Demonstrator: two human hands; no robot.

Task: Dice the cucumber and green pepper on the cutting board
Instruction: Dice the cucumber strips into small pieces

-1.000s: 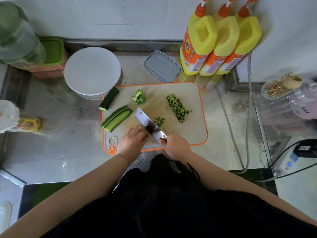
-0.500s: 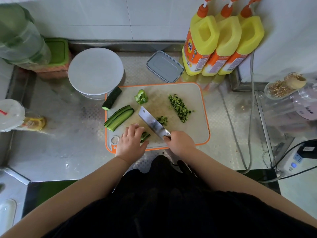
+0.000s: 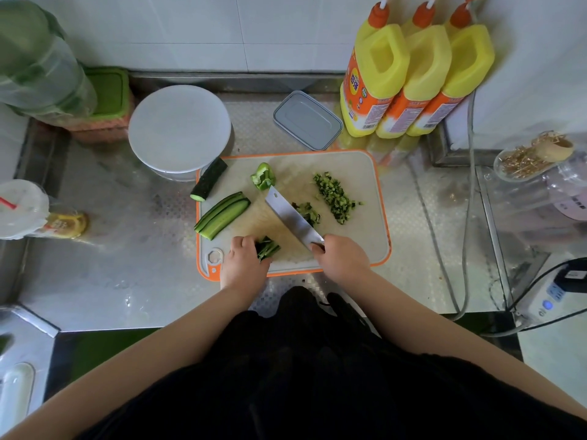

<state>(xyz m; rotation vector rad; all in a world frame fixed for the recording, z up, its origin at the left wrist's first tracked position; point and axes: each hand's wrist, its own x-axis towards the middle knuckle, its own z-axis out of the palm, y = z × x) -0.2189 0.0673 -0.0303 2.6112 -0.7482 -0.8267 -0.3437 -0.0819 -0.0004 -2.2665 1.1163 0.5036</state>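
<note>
**Cucumber strips close to the blade**

Cucumber strips (image 3: pixel 267 247) lie at the board's (image 3: pixel 365 249) near edge, lower centre, pinched under the left hand (image 3: pixel 243 263). Right hand (image 3: pixel 341 257) clamps the knife (image 3: pixel 293 219). Fingertips could get nicked if the strips roll. Farther up, the pepper (image 3: pixel 263 176) waits uncut.

Shiny textured metal counter (image 3: pixel 133 281); matt plastic cutting board (image 3: pixel 365 173); polished steel knife (image 3: pixel 290 215).

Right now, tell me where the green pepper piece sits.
In the head view, the green pepper piece lies at the far middle of the cutting board, just beyond the knife tip and right of the cucumber chunk.
</note>
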